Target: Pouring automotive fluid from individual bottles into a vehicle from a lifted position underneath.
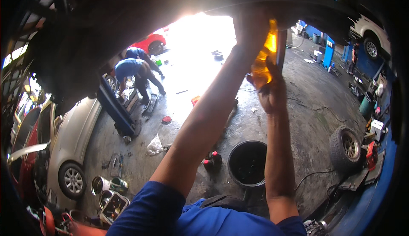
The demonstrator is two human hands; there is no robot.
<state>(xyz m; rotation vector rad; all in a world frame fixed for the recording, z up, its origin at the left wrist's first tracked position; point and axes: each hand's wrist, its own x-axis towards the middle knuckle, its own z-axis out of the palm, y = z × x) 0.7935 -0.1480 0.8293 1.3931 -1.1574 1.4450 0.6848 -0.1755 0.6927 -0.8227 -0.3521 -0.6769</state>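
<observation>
Both my arms reach up beneath the dark underside of a raised vehicle. My right hand is closed around the lower part of a see-through plastic bottle with amber-yellow liquid glowing in the light. The bottle stands nearly upright, slightly tilted. Beside its upper part, my left hand is raised against the vehicle's underside. Shadow and glare hide the left fingers, so I cannot make out what they touch.
Below my arms, a round black tub stands on the floor beside dark bottles with red caps. A loose wheel lies at right. A silver car and buckets are at left. Two people bend near a lift post.
</observation>
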